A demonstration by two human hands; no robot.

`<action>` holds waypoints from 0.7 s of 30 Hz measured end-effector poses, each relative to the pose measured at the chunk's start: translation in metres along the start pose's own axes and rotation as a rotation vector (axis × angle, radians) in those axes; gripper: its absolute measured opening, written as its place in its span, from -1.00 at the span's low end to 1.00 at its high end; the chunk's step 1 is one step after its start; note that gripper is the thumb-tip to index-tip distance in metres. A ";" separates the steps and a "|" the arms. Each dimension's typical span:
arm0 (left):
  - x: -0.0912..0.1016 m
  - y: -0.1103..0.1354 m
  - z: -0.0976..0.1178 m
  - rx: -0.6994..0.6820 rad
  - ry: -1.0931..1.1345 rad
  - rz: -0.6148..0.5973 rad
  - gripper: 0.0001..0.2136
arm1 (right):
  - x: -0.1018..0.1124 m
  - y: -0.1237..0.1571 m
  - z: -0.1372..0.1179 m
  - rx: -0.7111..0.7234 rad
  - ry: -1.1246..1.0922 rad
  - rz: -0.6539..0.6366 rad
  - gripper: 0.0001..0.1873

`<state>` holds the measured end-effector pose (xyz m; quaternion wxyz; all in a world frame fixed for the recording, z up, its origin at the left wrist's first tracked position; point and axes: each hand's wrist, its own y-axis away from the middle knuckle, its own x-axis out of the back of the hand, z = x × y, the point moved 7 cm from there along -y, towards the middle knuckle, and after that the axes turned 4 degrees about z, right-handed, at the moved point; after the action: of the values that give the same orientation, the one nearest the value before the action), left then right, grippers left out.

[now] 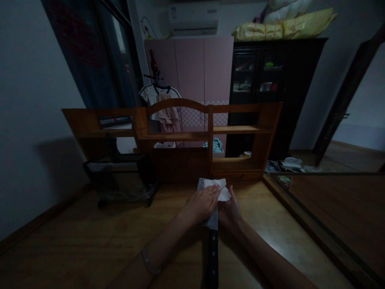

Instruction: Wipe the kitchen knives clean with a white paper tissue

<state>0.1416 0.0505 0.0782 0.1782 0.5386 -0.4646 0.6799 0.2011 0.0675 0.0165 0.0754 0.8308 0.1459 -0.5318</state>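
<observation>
A knife with a dark riveted handle (pixel 213 257) points away from me, its blade hidden inside a white paper tissue (pixel 214 185). My left hand (pixel 203 203) lies over the tissue with its fingers pressed flat on the wrapped blade. My right hand (pixel 230 210) cups the tissue from the right side, fingers closed against it. Both hands hover above the wooden floor (pixel 90 245), in front of a low wooden shelf unit (pixel 210 136).
A black wire rack on wheels (pixel 120 176) stands at the left by the wall. A pink wardrobe (pixel 192 68) and a dark cabinet (pixel 270 80) are behind the shelf. A wooden bed edge or platform (pixel 331 208) runs along the right.
</observation>
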 end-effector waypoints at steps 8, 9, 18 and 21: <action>-0.001 -0.008 0.001 0.038 -0.013 0.041 -0.56 | -0.005 0.004 0.001 -0.007 0.048 0.017 -0.38; -0.002 -0.009 0.001 0.041 -0.010 0.047 -0.57 | -0.004 0.004 -0.001 0.005 0.024 0.020 -0.40; 0.003 0.013 0.015 0.024 0.099 0.013 -0.58 | 0.004 0.002 -0.004 0.036 -0.063 0.095 -0.47; 0.009 0.024 0.019 0.003 0.132 -0.020 -0.58 | 0.003 0.004 0.000 -0.024 -0.033 0.081 -0.39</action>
<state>0.1314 0.0205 0.0757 0.2142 0.4975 -0.4456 0.7128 0.2037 0.0639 0.0139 0.1095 0.8261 0.1172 -0.5403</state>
